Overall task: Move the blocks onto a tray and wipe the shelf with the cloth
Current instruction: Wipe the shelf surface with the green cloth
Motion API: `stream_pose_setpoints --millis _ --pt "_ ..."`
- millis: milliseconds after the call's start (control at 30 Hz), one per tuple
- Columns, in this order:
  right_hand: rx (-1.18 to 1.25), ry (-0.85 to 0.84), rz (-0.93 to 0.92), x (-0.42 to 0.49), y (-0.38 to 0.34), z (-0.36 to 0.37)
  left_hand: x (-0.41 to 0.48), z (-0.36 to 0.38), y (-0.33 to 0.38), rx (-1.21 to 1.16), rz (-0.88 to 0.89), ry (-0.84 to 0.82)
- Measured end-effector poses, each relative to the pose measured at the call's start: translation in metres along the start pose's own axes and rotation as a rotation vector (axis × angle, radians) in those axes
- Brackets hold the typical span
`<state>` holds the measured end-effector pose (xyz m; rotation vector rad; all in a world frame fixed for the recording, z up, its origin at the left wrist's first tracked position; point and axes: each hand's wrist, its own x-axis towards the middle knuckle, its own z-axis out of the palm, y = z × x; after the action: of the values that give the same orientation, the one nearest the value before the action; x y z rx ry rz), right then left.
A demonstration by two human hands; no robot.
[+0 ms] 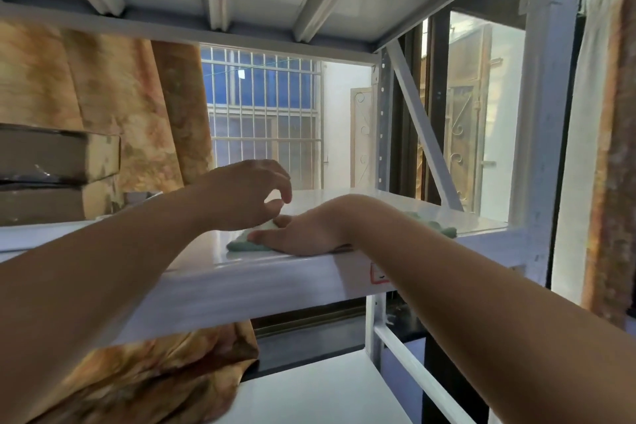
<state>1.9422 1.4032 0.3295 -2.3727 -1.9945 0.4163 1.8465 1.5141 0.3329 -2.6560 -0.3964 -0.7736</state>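
The cloth (246, 240), pale green, lies flat on the white shelf (192, 251) near its front edge, and my right hand (309, 232) is pressed down on it, palm flat and fingers spread toward the left. Nothing is pinched there; the hand is released and simply bears on the fabric. One end of the cloth pokes out just past the fingertips (256, 235) on the left, and a second green patch (437, 227) shows beyond my right wrist, further along the shelf; I cannot tell whether it is the same piece, since my forearm covers the stretch between.

My left hand (246, 194) hangs just above and behind the right hand's fingers, apart from the shelf surface. Its fingers are curled loosely, with the thumb and forefinger drawn toward each other; I see nothing held between them. Whether the lower edge of that hand brushes the cloth I cannot tell.

Left of my left forearm, further back on the same shelf, brown cardboard boxes (58, 157) are stacked. Behind them hangs a mottled orange curtain (113, 93), and part of it spills over the lower shelf beneath my left arm. Straight beyond both hands is a barred window (263, 117).
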Motion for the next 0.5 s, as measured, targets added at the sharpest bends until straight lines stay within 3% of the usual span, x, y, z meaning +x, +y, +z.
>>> stream_pose_setpoints --millis 100,267,500 --pt "0.007 0.016 -0.079 0.001 -0.010 0.005 -0.001 -0.008 -0.008 -0.065 -0.068 -0.008" --pt "-0.035 -0.039 -0.116 0.008 -0.010 0.003 0.004 -0.020 -0.029 -0.109 -0.107 -0.215" --pt "-0.040 -0.111 -0.067 0.061 -0.031 -0.016 0.003 -0.022 -0.068 -0.063 -0.214 -0.187"
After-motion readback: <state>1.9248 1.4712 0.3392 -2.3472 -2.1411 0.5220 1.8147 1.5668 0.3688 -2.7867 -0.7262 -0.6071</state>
